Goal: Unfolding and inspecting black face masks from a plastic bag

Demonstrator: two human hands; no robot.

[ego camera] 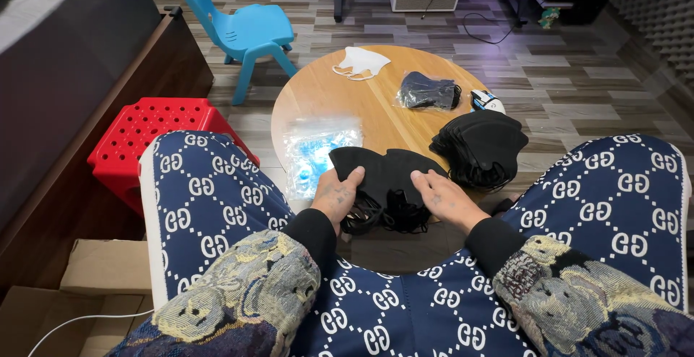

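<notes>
Black face mask (387, 176) at near edge of round wooden table (376, 104). Left hand (338, 196), right hand (442, 196) pinch its sides, flattening step; stack of black masks (481, 147) lies right.

Black masks (387, 176), blue chair (246, 32), red stool (144, 136), navy patterned trousers (210, 191).
</notes>
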